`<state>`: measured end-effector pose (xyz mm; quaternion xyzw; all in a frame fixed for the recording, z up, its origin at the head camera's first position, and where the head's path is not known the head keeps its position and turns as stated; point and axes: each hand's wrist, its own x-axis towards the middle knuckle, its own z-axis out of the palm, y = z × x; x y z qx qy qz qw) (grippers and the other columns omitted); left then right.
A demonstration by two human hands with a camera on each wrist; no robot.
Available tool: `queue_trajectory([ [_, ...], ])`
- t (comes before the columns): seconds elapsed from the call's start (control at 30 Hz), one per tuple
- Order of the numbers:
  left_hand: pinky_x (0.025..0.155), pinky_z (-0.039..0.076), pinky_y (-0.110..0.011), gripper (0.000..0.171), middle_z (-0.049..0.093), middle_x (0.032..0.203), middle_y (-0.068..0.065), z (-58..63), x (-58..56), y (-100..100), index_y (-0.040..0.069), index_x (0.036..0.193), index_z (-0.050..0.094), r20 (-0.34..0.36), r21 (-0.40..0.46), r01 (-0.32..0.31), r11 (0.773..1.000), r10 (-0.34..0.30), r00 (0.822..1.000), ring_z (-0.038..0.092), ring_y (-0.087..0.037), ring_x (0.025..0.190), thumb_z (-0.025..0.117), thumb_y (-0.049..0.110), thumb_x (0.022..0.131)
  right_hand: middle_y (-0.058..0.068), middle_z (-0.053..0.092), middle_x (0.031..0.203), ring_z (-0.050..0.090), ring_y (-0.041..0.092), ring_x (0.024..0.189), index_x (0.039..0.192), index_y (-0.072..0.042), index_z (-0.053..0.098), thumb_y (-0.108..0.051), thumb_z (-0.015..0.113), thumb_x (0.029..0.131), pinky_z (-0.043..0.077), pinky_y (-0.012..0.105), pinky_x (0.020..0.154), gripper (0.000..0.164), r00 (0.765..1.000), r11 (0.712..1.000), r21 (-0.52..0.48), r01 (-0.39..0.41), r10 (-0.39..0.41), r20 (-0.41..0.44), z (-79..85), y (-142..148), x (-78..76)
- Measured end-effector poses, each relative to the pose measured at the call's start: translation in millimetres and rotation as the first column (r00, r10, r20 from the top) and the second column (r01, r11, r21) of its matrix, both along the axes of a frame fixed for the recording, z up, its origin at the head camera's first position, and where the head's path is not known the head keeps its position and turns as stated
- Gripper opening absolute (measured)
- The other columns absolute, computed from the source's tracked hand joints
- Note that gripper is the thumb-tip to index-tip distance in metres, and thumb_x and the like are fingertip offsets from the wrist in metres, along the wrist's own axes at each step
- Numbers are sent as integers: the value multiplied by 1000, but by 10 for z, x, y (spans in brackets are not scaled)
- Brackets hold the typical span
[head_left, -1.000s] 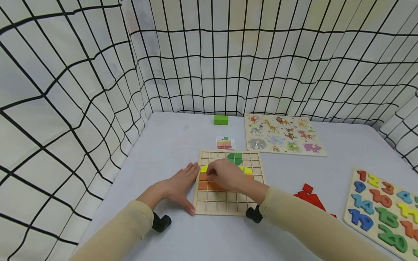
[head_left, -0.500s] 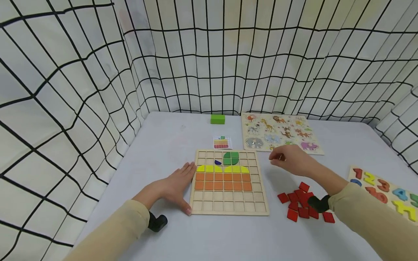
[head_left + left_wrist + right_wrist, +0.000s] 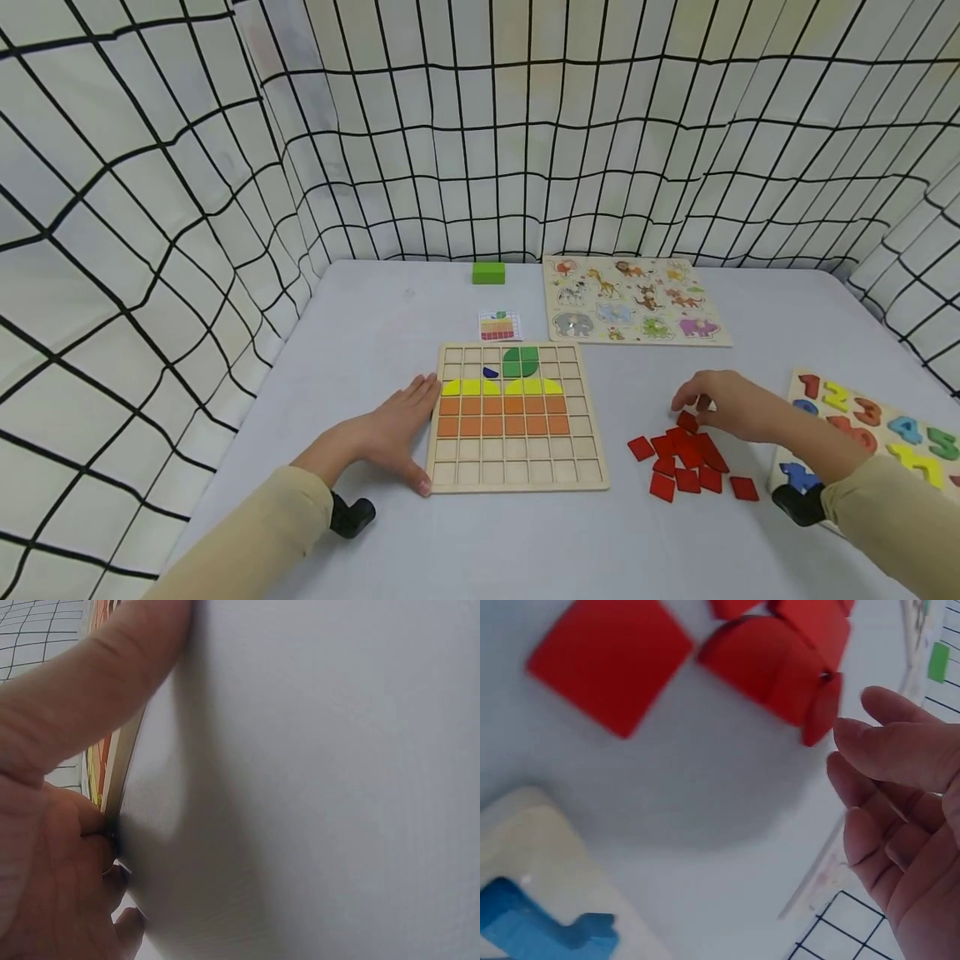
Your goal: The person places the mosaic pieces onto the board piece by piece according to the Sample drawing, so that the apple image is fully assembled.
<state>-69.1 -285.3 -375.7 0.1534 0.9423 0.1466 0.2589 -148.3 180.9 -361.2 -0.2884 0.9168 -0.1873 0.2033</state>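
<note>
A wooden grid board (image 3: 517,475) lies flat in the middle of the table. It bears rows of orange squares (image 3: 492,425), yellow rounded pieces (image 3: 534,387), green leaf-like pieces (image 3: 521,362) and a small dark blue piece (image 3: 490,372). Along the board's left edge rests my left hand (image 3: 390,429), thumb spread at the lower corner. To the right, my right hand (image 3: 738,407) hovers over a loose pile of red pieces (image 3: 686,450). Its bent fingertips come right beside a red square (image 3: 687,422) on the pile's far side. A red half-round piece (image 3: 761,664) shows in the right wrist view.
Behind the board lie a small picture card (image 3: 499,326) and a green block (image 3: 488,273). An animal puzzle board (image 3: 633,340) is at the back right, and a number puzzle board (image 3: 806,383) at the right. Black netting (image 3: 491,177) encloses the table.
My right hand has left the grid board, swung right and come down at the red pile, uncovering the orange and yellow rows. The left hand keeps its place on the board's edge.
</note>
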Motion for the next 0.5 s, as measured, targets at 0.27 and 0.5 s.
queue_trajectory([
  [0.27,130,9,-56,140,-1,172,-20,-6,15,-13,-3,163,5,-3,-2,0,1000,0,1000,-4,-37,161,93,51,67,0,66,98,61,11,88,104,-11,74,0,76,86,57,20,72,21,1000,999,36,-28,28,-9,-79,46,-34],
  [0.5,130,9,-55,141,-1,173,-19,-8,23,-13,-2,163,5,-1,6,-3,1000,3,1000,-4,-36,161,93,51,67,-3,67,92,59,12,87,100,-10,68,-5,81,84,58,23,72,21,1000,999,53,5,-4,-17,-90,72,-33],
])
